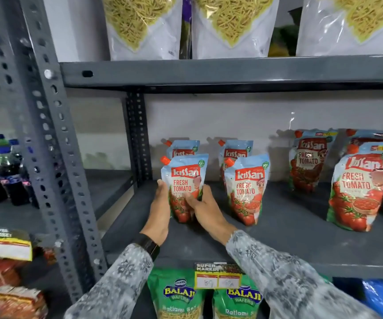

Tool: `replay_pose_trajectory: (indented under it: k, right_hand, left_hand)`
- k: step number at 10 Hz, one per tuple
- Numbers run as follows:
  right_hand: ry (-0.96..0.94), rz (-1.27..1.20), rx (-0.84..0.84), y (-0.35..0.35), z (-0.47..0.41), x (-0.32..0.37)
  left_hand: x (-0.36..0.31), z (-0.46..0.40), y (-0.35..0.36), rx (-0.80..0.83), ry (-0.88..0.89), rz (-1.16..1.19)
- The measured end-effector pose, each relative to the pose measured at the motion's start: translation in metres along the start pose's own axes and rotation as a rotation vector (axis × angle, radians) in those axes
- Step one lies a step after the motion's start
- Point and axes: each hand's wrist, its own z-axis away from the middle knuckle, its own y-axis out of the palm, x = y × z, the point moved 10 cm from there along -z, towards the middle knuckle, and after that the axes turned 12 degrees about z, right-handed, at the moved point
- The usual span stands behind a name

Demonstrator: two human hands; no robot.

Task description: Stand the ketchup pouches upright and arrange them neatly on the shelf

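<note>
Several red-and-blue Kissan ketchup pouches stand upright on the grey metal shelf [289,240]. The front left pouch [185,178] is gripped low down by both hands: my left hand [160,212] presses its left edge, my right hand [205,210] its right edge. Directly behind it stands another small pouch [184,149]. To the right is a second front pouch [247,189] with one more [236,151] behind it. Larger pouches stand further right, one at the front [358,192] and one at the back [308,160].
A grey perforated upright [47,143] frames the shelf's left side. Noodle packs [234,24] fill the shelf above. Green Balaji snack bags [179,298] hang below, behind a price tag [218,276]. Dark soda bottles [3,176] stand on the neighbouring rack at left.
</note>
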Motion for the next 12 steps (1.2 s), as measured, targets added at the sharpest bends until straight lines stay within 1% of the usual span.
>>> replay_pose_trajectory:
  k: [1,2,3,6,8,10,11,12]
  right_hand:
    - [-0.033,0.058,-0.008,-0.001,0.003,0.001]
    - [-0.073,0.095,-0.025,-0.004,0.011,0.002]
    - [-0.072,0.086,-0.031,-0.004,0.017,0.001]
    - [-0.009,0.044,0.031,0.006,0.010,0.006]
    - [-0.005,0.023,0.056,0.012,0.008,0.006]
    - [-0.003,0.052,0.034,0.005,0.016,0.005]
    - [-0.016,0.134,-0.002,-0.007,0.031,0.013]
    - [0.045,0.212,-0.003,-0.019,0.053,0.003]
  left_hand:
    - [0.005,-0.004,0.002,-0.004,-0.042,0.085]
    - [0.012,-0.009,0.006,0.013,-0.072,0.108]
    - [0.019,-0.012,0.007,0.025,-0.079,0.143]
    - [0.014,-0.015,0.000,0.021,-0.056,0.133]
    - [0.009,-0.014,-0.001,0.026,-0.048,0.115]
    - [0.000,-0.005,-0.009,-0.016,0.039,0.003]
    - [-0.008,0.006,-0.020,-0.061,0.073,-0.079]
    - [-0.014,0.027,-0.030,-0.136,0.179,-0.150]
